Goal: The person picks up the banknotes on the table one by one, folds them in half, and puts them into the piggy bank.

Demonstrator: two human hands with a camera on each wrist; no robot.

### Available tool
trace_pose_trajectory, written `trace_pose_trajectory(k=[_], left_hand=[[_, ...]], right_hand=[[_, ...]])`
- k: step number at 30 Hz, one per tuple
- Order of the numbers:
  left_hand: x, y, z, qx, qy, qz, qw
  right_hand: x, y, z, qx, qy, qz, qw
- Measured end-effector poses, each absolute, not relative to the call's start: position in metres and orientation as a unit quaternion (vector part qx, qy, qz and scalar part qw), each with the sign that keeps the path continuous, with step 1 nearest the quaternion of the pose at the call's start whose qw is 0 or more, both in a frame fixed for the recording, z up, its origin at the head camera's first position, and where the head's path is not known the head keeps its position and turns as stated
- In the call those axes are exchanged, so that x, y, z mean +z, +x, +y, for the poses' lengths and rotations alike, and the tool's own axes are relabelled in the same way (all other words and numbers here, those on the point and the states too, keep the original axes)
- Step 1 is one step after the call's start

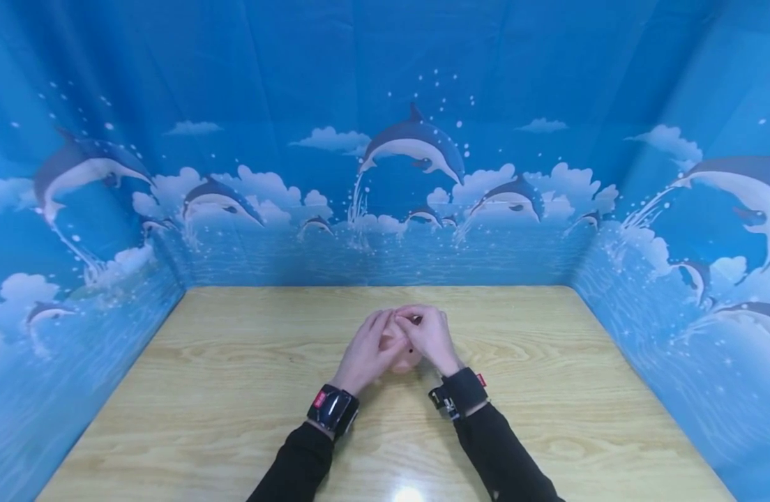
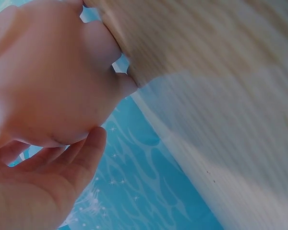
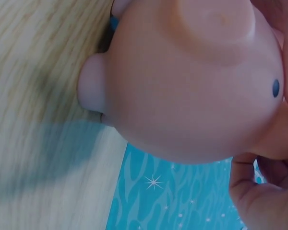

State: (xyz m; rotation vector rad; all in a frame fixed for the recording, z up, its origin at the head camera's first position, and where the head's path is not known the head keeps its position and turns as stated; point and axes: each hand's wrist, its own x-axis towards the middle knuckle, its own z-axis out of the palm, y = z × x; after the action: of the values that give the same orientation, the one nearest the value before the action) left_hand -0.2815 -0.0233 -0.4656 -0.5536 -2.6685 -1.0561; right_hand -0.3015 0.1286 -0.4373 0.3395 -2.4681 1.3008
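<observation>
A smooth pink piggy bank [image 1: 405,360] stands on its stubby feet on the wooden table, snout towards the person. My left hand [image 1: 362,354] holds its side, and in the left wrist view the fingers [image 2: 90,155] curve along the rounded body. At the top, my right hand [image 1: 434,339] has its thumb and fingertips bent together beside the left fingertips. What lies between the right fingertips is hidden. The right wrist view shows the round snout [image 3: 221,21] and a black eye [image 3: 276,88] close up, with a bent right finger [image 3: 243,179] against the head.
The light wood-grain table [image 1: 247,390] reaches back to a blue curtain [image 1: 266,244] printed with dolphins and clouds, which also rises along both sides. Black bands with small cameras sit on the left wrist [image 1: 333,409] and the right wrist [image 1: 462,392].
</observation>
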Motion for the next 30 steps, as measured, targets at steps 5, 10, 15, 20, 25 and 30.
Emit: trace_pose_trajectory(k=[5, 10, 15, 20, 25, 30], left_hand=[[-0.465, -0.283, -0.024, -0.357, -0.187, -0.909, 0.108], [-0.465, -0.283, -0.024, -0.364, -0.182, -0.908, 0.102], [-0.464, -0.282, -0.023, -0.369, -0.177, -0.907, 0.097], [-0.464, -0.281, -0.022, -0.367, -0.178, -0.908, 0.098], [-0.464, -0.282, -0.022, -0.363, -0.178, -0.910, 0.090], [-0.463, -0.282, -0.025, -0.361, -0.180, -0.911, 0.087]], right_hand=[[-0.436, -0.301, 0.131, 0.454, 0.134, -0.865, 0.164], [-0.435, -0.302, 0.135, 0.464, 0.150, -0.863, 0.135], [-0.435, -0.303, 0.145, 0.509, 0.141, -0.846, 0.080], [-0.434, -0.304, 0.154, 0.531, 0.120, -0.836, 0.069], [-0.437, -0.305, 0.159, 0.502, 0.137, -0.851, 0.071], [-0.439, -0.304, 0.163, 0.471, 0.142, -0.868, 0.058]])
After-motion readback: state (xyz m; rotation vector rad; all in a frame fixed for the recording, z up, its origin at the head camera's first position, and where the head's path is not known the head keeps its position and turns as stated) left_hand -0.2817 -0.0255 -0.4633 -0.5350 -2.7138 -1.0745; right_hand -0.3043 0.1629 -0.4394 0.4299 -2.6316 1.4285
